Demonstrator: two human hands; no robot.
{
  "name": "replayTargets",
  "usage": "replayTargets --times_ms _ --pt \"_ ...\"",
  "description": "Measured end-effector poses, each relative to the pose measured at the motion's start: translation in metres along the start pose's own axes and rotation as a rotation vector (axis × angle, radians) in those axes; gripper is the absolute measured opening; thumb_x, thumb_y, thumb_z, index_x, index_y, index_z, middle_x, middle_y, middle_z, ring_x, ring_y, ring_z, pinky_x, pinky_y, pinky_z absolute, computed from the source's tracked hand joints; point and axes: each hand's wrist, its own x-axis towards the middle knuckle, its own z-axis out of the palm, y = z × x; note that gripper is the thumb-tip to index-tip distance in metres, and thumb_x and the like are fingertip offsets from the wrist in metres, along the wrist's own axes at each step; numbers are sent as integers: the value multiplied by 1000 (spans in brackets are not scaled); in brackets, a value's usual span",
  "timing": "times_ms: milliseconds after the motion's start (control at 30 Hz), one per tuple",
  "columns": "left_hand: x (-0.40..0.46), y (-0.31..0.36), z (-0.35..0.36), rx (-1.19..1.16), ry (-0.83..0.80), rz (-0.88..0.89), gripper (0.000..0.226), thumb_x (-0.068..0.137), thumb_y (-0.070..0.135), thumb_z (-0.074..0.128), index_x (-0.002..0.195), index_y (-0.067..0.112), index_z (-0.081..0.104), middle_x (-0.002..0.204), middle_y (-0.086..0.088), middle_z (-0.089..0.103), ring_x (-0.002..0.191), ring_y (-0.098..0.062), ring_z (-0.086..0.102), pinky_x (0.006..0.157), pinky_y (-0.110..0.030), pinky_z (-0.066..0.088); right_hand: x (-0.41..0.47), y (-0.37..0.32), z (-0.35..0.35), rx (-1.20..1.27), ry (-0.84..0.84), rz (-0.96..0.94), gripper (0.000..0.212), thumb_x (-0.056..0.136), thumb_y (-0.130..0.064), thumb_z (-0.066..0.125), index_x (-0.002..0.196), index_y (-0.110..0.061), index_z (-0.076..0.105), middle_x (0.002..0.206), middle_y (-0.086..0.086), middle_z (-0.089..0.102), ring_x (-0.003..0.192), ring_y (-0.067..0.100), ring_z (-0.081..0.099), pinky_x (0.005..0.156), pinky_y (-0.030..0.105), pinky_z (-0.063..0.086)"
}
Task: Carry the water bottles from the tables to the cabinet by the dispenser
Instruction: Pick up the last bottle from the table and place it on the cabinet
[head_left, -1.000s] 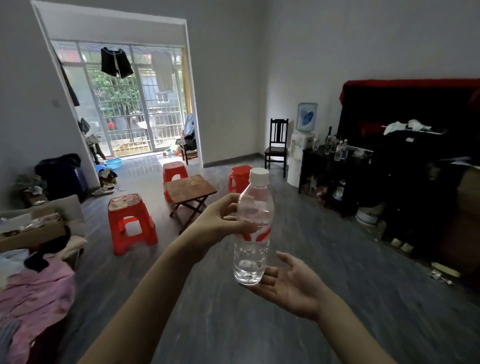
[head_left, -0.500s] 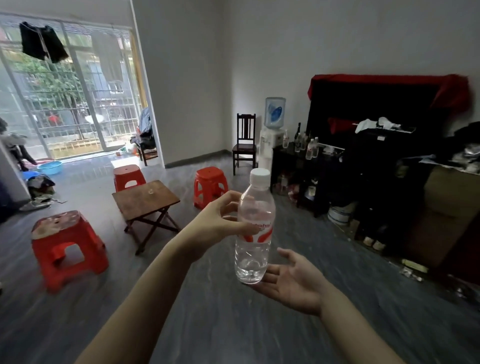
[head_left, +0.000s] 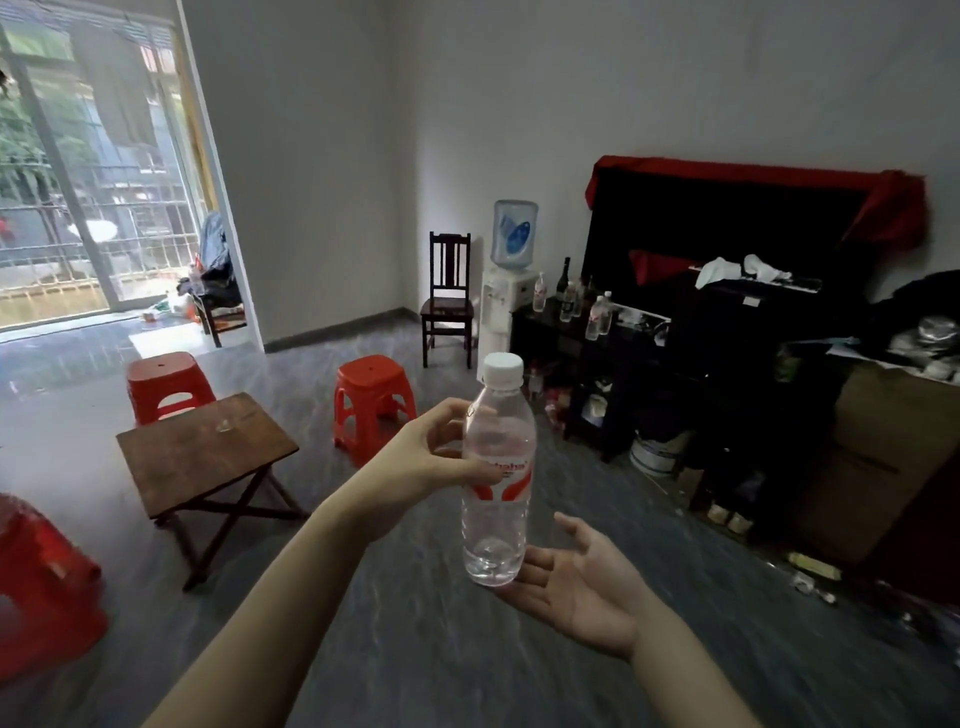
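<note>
So the water bottle (head_left: 497, 478) is up in mid-air, upright, white cap on top, clear with a red and white label around the middle. The left hand (head_left: 434, 457) has it pinched around the upper body, thumb on the near side and fingers curled round the far side. The right hand (head_left: 576, 582) is spread flat, palm up, just under and beside the bottle's base; can't tell if it actually touches.

Further out, over by the far wall, there's the water dispenser (head_left: 506, 296) with a blue jug on top, and right beside it a dark cabinet (head_left: 550, 338) that already has a few clear bottles (head_left: 597, 314) standing on it, next to some dark glass ones. A dark wooden chair (head_left: 448, 306) sits left of the dispenser.

On the left is a small wooden folding table (head_left: 208, 452), with red plastic stools (head_left: 371, 400) around it on the grey floor.
</note>
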Motion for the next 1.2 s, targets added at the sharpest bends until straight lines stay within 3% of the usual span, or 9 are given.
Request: replayTargets --times_ms 133,367,567,733,1033,1200 --pt "74 -17 -11 -9 -35 -3 53 80 -3 76 125 21 59 111 4 74 104 -15 72 87 -27 60 42 -46 -21 35 15 -36 77 95 -48 46 134 19 47 136 36 52 132 45 48 110 46 40" --pt "222 -43 -10 -2 -101 -6 54 80 -2 77 128 17 58 121 -5 72 111 -22 70 97 -37 57 114 -146 -72 62 52 -97 78 95 -50 44 133 19 50 135 36 53 126 45 55 98 47 52" --pt "362 -49 -12 6 -139 -5 57 82 -4 74 132 17 56 121 -4 72 112 -20 70 93 -34 58 183 -263 -113 74 61 -109 76 96 -48 45 134 17 48 134 35 55 128 45 53 106 46 45" --pt "449 -56 -30 57 -140 15 62 78 8 81 132 25 55 123 1 71 115 -17 69 97 -37 56 248 -343 -125 44 60 -86 77 94 -49 46 133 17 50 134 34 55 121 44 58 98 47 52" --pt "594 -108 -113 17 -86 2 56 81 -1 79 128 19 58 123 -5 71 115 -21 69 96 -38 57 396 -444 -137 34 49 8 76 94 -46 50 135 18 44 133 37 55 124 47 56 105 51 47" --pt "700 -115 -189 36 -81 35 67 66 22 88 127 25 59 120 -2 72 114 -21 69 92 -38 58 500 -521 -113 13 55 3 79 90 -43 54 136 19 41 133 39 53 126 49 53 111 51 40"
